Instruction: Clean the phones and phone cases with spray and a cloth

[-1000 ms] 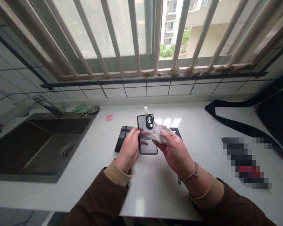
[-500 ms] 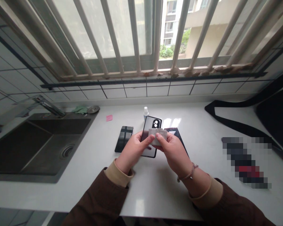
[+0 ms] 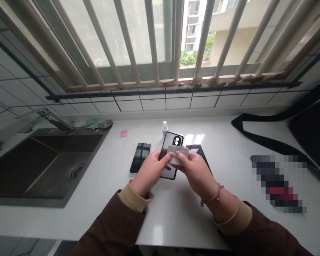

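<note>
My left hand (image 3: 149, 169) and my right hand (image 3: 197, 170) are close together, thumbs pressed on a small grey-white folded sheet (image 3: 179, 160) with a ragged top edge; whether it is cloth or paper I cannot tell. Both hands are closed, with most fingertips hidden beneath. Just below the sheet is a see-through phone case (image 3: 170, 141) with a black rim and camera cutouts, partly covered. Left-hand fingers meet its left edge; whether they grip it is unclear. A dark phone (image 3: 140, 157) lies left of my left hand. Another dark phone (image 3: 202, 152) is partly hidden by my right hand.
A small white-capped bottle (image 3: 164, 128) stands behind the case. Farther left are a pink paper slip (image 3: 123, 133) and a sink (image 3: 64, 153) with a faucet (image 3: 56, 121). A black strap (image 3: 264, 119) and a blurred-out item (image 3: 278, 185) lie on the right. Window bars rise behind the counter.
The folded sheet and my left thumb have shifted very slightly to the left. The case has moved a touch. Both hands otherwise keep their place.
</note>
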Available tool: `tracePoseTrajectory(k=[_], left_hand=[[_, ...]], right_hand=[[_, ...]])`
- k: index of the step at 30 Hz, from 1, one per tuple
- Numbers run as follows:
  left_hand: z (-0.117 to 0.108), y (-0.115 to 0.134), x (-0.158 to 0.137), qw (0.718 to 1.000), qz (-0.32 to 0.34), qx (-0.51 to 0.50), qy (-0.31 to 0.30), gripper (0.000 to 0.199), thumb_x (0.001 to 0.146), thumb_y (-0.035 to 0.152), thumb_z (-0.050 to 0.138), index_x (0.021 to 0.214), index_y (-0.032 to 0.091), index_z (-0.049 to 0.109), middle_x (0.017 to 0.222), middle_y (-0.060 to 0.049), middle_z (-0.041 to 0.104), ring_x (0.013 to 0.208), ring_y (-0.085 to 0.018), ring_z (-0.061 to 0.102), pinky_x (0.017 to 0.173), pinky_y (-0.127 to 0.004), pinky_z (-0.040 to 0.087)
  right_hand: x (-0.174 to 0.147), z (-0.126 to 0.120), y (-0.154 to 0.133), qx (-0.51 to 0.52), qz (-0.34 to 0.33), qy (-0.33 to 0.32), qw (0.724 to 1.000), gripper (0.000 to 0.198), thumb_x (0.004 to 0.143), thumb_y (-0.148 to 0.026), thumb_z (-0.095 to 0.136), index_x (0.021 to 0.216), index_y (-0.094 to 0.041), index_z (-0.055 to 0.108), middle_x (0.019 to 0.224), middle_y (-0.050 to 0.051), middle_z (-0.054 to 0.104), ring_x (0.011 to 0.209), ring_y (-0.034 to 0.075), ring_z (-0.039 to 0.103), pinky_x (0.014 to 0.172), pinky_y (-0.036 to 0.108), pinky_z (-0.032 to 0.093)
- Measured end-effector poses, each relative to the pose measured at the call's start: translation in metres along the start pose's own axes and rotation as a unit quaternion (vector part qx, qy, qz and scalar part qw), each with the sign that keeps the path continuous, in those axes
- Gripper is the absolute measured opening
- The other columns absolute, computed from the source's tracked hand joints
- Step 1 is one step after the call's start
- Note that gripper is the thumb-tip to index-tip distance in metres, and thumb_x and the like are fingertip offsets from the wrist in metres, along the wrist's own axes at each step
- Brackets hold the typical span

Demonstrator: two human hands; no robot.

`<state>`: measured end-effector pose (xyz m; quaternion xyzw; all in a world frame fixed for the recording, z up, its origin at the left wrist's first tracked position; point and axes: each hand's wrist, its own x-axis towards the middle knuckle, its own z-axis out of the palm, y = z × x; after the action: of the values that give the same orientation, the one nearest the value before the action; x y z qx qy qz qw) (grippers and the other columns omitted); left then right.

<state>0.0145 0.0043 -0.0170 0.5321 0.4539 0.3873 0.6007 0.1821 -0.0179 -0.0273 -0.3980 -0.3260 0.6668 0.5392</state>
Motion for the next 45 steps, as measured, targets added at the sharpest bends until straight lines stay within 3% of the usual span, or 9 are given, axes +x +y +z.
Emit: tracePoseTrajectory(k=[14,31,35,39,41,45], left_hand=[[0.0,-0.002,0.001,1.0,0.009,0.006,-0.005,0.042,0.097,0.053,0.071,0.115,0.015,0.074,0.108,-0.01,0.076,0.08,-0.017,0.067,0.071,-0.029,0.057],[-0.002,-0.007,0.001,1.0,-0.005,0.01,0.014,0.046,0.097,0.055,0.07,0.123,0.017,0.074,0.105,-0.009,0.077,0.072,-0.014,0.067,0.068,-0.026,0.055],[-0.001,-0.005,0.001,1.0,0.001,0.018,0.017,0.044,0.096,0.054,0.07,0.118,0.015,0.075,0.098,-0.008,0.076,0.071,-0.016,0.068,0.066,-0.027,0.055],[-0.001,-0.005,0.001,0.999,0.002,0.034,0.023,0.041,0.097,0.053,0.07,0.111,0.015,0.075,0.09,-0.007,0.075,0.068,-0.016,0.066,0.064,-0.027,0.054],[-0.002,-0.006,0.001,0.998,0.001,0.048,0.032,0.041,0.096,0.054,0.07,0.109,0.015,0.075,0.089,-0.006,0.074,0.068,-0.016,0.066,0.063,-0.026,0.053],[-0.005,-0.007,0.002,0.998,-0.015,0.03,0.056,0.039,0.095,0.051,0.071,0.108,0.015,0.074,0.09,-0.007,0.074,0.068,-0.015,0.066,0.063,-0.026,0.054]], right_hand=[[0.0,-0.001,0.001,-0.004,0.0,-0.004,1.0,0.041,0.085,-0.049,0.086,0.115,-0.022,0.081,0.123,0.01,0.079,0.113,0.026,0.072,0.096,0.042,0.062],[-0.001,-0.003,0.0,-0.079,-0.052,-0.006,0.995,0.04,0.09,-0.053,0.08,0.114,-0.021,0.082,0.105,0.009,0.08,0.097,0.024,0.073,0.092,0.044,0.064],[-0.003,-0.003,-0.006,-0.139,-0.067,-0.002,0.988,0.039,0.091,-0.055,0.077,0.11,-0.021,0.082,0.102,0.009,0.08,0.093,0.025,0.073,0.084,0.042,0.065],[-0.004,-0.004,-0.01,-0.254,-0.099,0.02,0.962,0.036,0.094,-0.055,0.073,0.1,-0.02,0.081,0.084,0.007,0.078,0.07,0.022,0.069,0.066,0.036,0.06],[-0.003,-0.005,-0.01,-0.286,-0.102,0.031,0.952,0.036,0.095,-0.054,0.07,0.108,-0.021,0.079,0.083,0.006,0.077,0.066,0.021,0.068,0.062,0.035,0.058],[0.001,-0.01,-0.013,-0.306,-0.084,0.038,0.947,0.048,0.1,-0.045,0.06,0.144,-0.025,0.061,0.087,0.003,0.078,0.068,0.021,0.072,0.065,0.036,0.061]])
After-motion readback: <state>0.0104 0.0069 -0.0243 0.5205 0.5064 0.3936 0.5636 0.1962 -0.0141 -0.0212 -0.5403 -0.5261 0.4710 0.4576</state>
